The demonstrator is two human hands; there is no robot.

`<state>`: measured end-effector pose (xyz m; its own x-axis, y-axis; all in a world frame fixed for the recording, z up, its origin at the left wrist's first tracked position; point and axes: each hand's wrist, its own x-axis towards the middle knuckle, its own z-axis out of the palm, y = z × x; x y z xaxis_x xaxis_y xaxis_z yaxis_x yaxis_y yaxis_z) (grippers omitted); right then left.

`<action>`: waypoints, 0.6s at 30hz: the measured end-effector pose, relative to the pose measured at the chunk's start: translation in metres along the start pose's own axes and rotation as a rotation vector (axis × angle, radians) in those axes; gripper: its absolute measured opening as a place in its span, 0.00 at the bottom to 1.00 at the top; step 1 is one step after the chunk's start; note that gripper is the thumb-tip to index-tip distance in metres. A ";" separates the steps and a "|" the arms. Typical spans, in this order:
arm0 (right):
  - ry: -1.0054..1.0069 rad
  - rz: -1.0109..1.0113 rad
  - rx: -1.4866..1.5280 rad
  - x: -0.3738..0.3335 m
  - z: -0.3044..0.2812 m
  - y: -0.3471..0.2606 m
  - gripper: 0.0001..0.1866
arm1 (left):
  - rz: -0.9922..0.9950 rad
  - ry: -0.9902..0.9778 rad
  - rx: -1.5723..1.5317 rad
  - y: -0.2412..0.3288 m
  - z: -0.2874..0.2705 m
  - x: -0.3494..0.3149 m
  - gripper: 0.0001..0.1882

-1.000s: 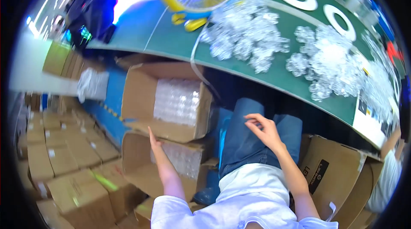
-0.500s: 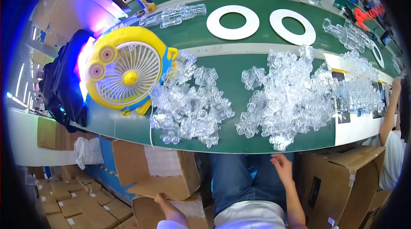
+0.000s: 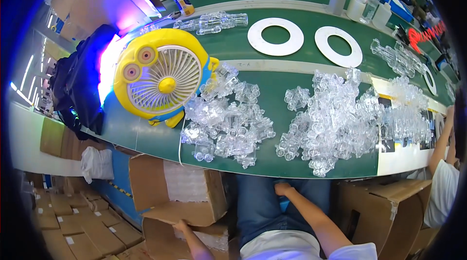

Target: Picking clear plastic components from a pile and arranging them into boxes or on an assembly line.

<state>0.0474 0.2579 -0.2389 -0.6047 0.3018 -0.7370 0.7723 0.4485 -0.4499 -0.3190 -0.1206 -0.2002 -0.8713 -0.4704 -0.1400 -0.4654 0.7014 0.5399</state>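
My left hand (image 3: pixel 181 226) has its fingers curled on the edge of an open cardboard box (image 3: pixel 165 238), low at my left. Just above it, a second open cardboard box (image 3: pixel 216 197) shows pale packing inside. Between my thighs, my right hand (image 3: pixel 282 189) is closed, its fingers mostly hidden; a bit of blue seat (image 3: pixel 284 204) shows beneath. On the green table (image 3: pixel 270 160) in front of me lie two heaps of clear plastic car-shaped pieces, a left heap (image 3: pixel 228 124) and a larger right heap (image 3: pixel 335 119). Neither hand touches them.
A yellow cartoon-shaped fan (image 3: pixel 167 85) stands at the table's left. Two white rings (image 3: pixel 258 41) and more clear pieces (image 3: pixel 214 22) lie farther back. Another cardboard box (image 3: pixel 384 211) stands at my right. Beyond it, a co-worker's arm (image 3: pixel 440 143) reaches over the table.
My right hand has moved left and down from near the table edge to between my thighs, and its fingers have closed. My left hand stays at the box; the view has shifted slightly.
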 end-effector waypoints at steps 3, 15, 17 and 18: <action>-0.138 -0.089 -0.015 0.000 -0.020 -0.031 0.16 | 0.065 0.154 0.588 -0.007 -0.006 -0.021 0.43; 0.143 -0.196 0.127 -0.082 -0.011 0.075 0.18 | 0.487 -0.587 0.891 0.120 0.005 -0.206 0.44; 0.184 -0.238 0.122 -0.076 -0.035 0.080 0.19 | 0.583 -0.543 0.777 0.108 -0.001 -0.192 0.46; 0.240 -0.172 0.140 -0.082 -0.040 0.086 0.19 | 0.611 -0.537 0.736 0.126 0.018 -0.205 0.47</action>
<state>0.1552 0.3057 -0.1971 -0.7444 0.4292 -0.5115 0.6640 0.3952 -0.6347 -0.2024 0.0741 -0.1183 -0.8580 0.2350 -0.4567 0.2447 0.9688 0.0388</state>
